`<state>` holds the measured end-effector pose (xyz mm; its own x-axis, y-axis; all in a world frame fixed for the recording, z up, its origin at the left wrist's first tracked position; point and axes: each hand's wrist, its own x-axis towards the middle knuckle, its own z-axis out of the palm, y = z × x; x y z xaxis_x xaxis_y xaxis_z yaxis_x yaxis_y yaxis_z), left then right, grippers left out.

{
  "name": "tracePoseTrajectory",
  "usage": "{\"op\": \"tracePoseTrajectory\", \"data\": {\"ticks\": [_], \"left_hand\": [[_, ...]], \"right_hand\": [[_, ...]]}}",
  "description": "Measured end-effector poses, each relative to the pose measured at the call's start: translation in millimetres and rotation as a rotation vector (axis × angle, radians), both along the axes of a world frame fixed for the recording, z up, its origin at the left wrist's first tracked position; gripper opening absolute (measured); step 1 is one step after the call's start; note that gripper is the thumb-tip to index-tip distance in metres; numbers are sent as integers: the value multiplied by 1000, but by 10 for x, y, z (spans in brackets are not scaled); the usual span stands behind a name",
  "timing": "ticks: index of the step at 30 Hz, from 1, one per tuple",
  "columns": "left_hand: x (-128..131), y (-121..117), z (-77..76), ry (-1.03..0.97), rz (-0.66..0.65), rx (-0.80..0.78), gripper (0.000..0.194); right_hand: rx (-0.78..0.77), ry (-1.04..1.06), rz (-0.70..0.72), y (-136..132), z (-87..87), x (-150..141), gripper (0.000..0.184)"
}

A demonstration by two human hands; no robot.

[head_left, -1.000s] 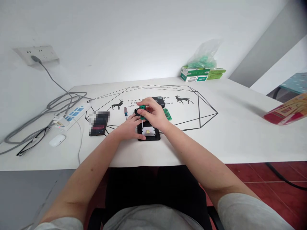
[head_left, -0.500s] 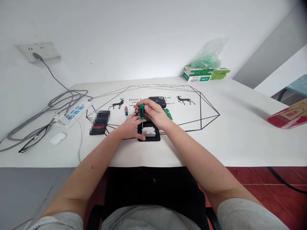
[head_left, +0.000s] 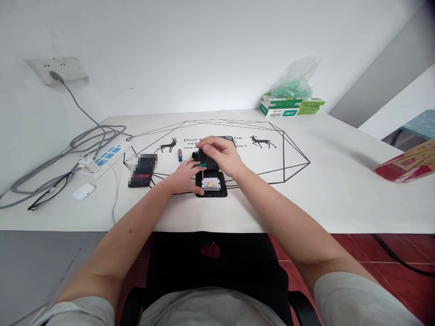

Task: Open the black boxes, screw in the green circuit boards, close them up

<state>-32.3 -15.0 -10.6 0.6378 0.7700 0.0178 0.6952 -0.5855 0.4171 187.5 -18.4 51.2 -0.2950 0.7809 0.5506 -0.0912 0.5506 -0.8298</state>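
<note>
My right hand (head_left: 222,156) is closed around the green-and-black handle of a screwdriver (head_left: 203,159). The screwdriver stands upright, its thin shaft pointing down at the upper left of a silver metal plate with a small gold square. That plate (head_left: 215,184) sits inside a black casing (head_left: 220,194) lying on the table. My left hand (head_left: 186,175) grips the casing's left side, thumb on its front left and fingertips close to the shaft. Whether the tip sits in a screw is too small to tell. Behind my right hand lies a black device (head_left: 230,138), mostly hidden.
A second screwdriver (head_left: 180,155) with a reddish clear handle lies left of the casing. Further left are a dark phone-like object (head_left: 142,171), a white power strip (head_left: 113,153), glasses (head_left: 50,192) and a white case (head_left: 84,191). Green boxes (head_left: 282,103) stand at the back right.
My right hand has turned a little on the screwdriver handle and now covers more of it. The green circuit board right of that hand is now hidden. My left hand stays on the casing.
</note>
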Motion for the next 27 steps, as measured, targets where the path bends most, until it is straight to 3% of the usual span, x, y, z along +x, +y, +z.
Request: {"op": "tracePoseTrajectory", "data": {"ticks": [3, 6, 8, 10, 12, 16, 18, 22, 25, 27], "left_hand": [[-2, 19, -8, -15, -15, 34, 103], [-5, 26, 3, -24, -28, 58, 98], [-11, 31, 8, -34, -26, 67, 95], [-19, 41, 4, -42, -23, 74, 94], [-25, 54, -5, -50, -26, 83, 95], [-39, 84, -12, -59, -33, 85, 91], [-50, 106, -3, -68, -28, 79, 88], [-72, 162, 12, -104, -27, 77, 81], [-78, 183, 1, -112, -36, 87, 80], [-78, 177, -9, -118, -42, 91, 83]], "right_hand": [[-87, -42, 77, 69, 81, -21, 25], [-135, -95, 295, 158, 151, -31, 24], [-168, -90, 418, 200, 154, -27, 29], [-188, -53, 439, 219, 106, -16, 32], [-143, -13, 359, 216, 22, 1, 31], [163, -23, 17, 166, -135, 37, 30], [251, -17, -78, 127, -175, 43, 30], [300, 26, -133, 66, -206, 17, 22], [288, 47, -152, 44, -218, -21, 7], [294, 33, -191, 26, -224, -51, 17]]}}
